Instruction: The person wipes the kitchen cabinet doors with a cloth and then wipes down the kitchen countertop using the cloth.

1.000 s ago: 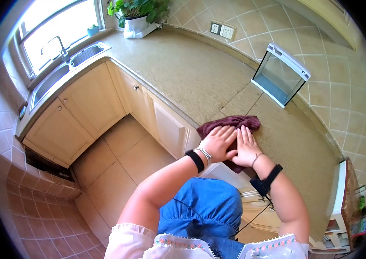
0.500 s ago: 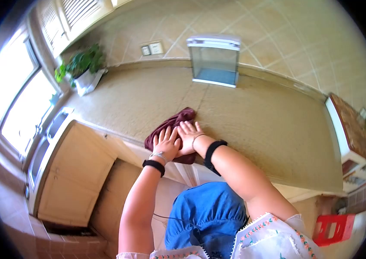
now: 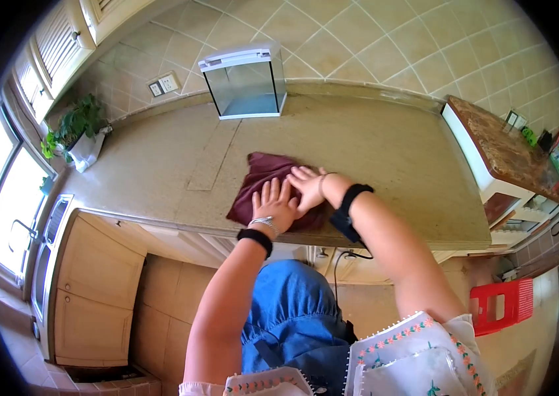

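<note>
A maroon cloth (image 3: 261, 173) lies spread near the front edge of the tan countertop (image 3: 385, 152), with some folds in it. My left hand (image 3: 275, 206) rests flat on the cloth, fingers stretched out. Beside it, my right hand (image 3: 310, 187) also presses down with its fingers extended, the two hands touching near the thumbs. Part of the cloth is hidden under my palms and right wrist.
Against the tiled wall stands a small glass tank (image 3: 245, 86) with a white rim. A potted plant (image 3: 81, 142) sits in the left corner, near the sink (image 3: 55, 224). To the right are a brown-topped cabinet (image 3: 497, 142) and a red plastic stool (image 3: 500, 307).
Both hands and the cloth have moved right along the countertop relative to the tank. The cloth looks wider and less bunched. My view has turned to the right.
</note>
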### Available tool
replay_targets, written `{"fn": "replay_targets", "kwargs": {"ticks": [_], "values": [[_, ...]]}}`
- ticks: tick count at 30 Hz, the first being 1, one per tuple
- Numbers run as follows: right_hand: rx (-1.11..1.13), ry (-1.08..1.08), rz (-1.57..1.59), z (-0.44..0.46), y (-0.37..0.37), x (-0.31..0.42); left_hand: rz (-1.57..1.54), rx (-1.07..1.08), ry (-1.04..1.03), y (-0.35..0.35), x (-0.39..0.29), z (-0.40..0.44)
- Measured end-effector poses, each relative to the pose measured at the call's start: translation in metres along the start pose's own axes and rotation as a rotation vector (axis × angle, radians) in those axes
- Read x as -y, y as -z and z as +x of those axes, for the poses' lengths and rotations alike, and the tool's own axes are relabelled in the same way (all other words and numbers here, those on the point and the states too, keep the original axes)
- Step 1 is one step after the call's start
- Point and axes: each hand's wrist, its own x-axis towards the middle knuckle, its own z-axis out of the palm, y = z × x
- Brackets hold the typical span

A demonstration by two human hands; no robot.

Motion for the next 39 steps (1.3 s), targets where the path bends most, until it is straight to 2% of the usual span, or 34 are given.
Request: {"fn": "replay_targets", "kwargs": {"ticks": [8, 15, 18, 22, 25, 30, 34, 39], "values": [[-0.020, -0.154, 0.083, -0.120, -0.047, -0.118, -0.079, 0.115, -0.253, -0.017, -0.145, 0.000], [-0.156, -0.237, 0.110, -0.193, -0.087, -0.115, -0.104, 0.069, -0.437, -0.024, -0.181, -0.032], [-0.315, -0.175, 0.045, -0.207, -0.103, -0.097, -0.050, -0.039, -0.513, -0.026, -0.176, -0.054], [-0.410, -0.080, 0.091, -0.212, -0.113, -0.075, -0.121, -0.140, -0.582, -0.033, -0.153, -0.067], [-0.499, -0.002, 0.062, -0.203, -0.113, -0.055, -0.130, -0.300, -0.649, -0.031, -0.127, -0.073], [-0.566, 0.043, 0.058, -0.160, -0.101, -0.012, -0.023, -0.460, -0.590, -0.030, -0.074, -0.076], [-0.564, 0.090, 0.020, -0.107, -0.087, 0.019, -0.009, -0.432, -0.423, -0.019, -0.034, -0.080], [-0.621, 0.180, 0.095, -0.069, -0.079, 0.048, 0.079, -0.382, -0.314, -0.006, 0.003, -0.089]]}}
